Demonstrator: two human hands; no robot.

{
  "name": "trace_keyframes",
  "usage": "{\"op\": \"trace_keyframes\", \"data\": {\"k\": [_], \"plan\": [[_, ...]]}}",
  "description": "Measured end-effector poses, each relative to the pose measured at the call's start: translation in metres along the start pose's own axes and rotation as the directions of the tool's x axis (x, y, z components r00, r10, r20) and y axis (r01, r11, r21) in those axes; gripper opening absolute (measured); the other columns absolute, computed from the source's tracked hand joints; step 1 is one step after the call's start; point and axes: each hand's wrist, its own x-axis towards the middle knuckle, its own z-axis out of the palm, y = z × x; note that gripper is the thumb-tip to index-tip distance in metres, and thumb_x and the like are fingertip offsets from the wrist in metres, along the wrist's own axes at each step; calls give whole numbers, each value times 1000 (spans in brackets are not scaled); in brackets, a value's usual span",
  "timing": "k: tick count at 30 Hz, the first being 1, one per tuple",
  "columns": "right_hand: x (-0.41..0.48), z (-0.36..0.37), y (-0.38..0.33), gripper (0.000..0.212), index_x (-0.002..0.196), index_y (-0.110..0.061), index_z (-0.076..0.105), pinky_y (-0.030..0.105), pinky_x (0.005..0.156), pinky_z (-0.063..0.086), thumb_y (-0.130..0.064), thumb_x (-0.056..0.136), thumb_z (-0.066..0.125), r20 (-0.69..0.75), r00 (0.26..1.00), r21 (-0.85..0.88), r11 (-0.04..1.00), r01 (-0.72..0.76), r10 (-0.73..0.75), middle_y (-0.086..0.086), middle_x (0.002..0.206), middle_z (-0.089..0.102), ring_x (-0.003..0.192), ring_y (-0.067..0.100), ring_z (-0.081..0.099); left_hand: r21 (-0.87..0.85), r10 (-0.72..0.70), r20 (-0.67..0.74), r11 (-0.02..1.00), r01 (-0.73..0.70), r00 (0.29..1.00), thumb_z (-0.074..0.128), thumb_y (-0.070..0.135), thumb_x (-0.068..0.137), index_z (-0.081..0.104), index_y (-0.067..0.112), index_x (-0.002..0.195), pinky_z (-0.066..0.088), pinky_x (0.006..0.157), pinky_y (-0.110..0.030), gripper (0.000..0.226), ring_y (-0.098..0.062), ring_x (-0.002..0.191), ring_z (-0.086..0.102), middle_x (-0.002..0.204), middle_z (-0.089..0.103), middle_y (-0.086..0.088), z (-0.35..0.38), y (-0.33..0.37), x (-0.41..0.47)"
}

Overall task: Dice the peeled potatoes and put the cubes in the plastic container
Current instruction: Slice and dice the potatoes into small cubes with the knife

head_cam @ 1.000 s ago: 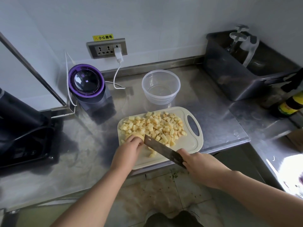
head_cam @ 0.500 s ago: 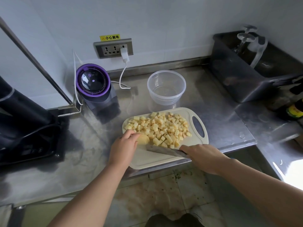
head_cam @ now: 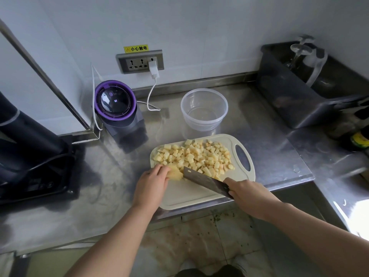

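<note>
Since half a second ago the broad steel cleaver (head_cam: 205, 181) has tipped up from lying nearly flat over the board. Its wide side now shows, and its front end stands right against the uncut potato piece.

At the far left a black appliance (head_cam: 30, 156) sits on the stainless steel counter (head_cam: 99, 186). Beside it, towards the wall, stands a dark grey device with a purple ring around its domed top (head_cam: 115, 102). A white charger (head_cam: 153, 68) is plugged into the grey wall socket (head_cam: 139, 61) above.

The left hand (head_cam: 151, 186) lies on the near left corner of the cream plastic cutting board (head_cam: 189, 198). Its fingers are curled over the pale yellow peeled potato piece (head_cam: 175, 172) and hold it down on the board. The piece sticks out from under the fingertips on their right side, between the hand and the blade.

Behind it, a heap of pale yellow potato cubes (head_cam: 195, 154) covers the far half of the board. The round clear plastic container (head_cam: 203, 123) stands on the counter just beyond the board's far edge; whether it holds any cubes cannot be told.

The right hand (head_cam: 249, 194) is closed round the cleaver's handle at the board's near right edge. The blade slants up and left from it.

Further right a dark grey plastic tub (head_cam: 289, 100) stands against the wall. A dark bottle with a yellow label (head_cam: 359, 139) is at the frame's edge.
</note>
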Motion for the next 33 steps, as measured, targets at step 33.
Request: {"op": "trace_keyframes", "data": {"k": [33], "plan": [[-14, -15, -11, 21, 125, -24, 41, 35, 68, 54, -28, 105, 34, -15, 1000, 105, 994, -14, 16, 2, 96, 62, 77, 17, 63, -153, -14, 154, 988, 38, 988, 64, 20, 89, 66, 19, 101, 49, 75, -25, 13, -12, 83, 58, 104, 56, 10, -18, -2, -10]]}}
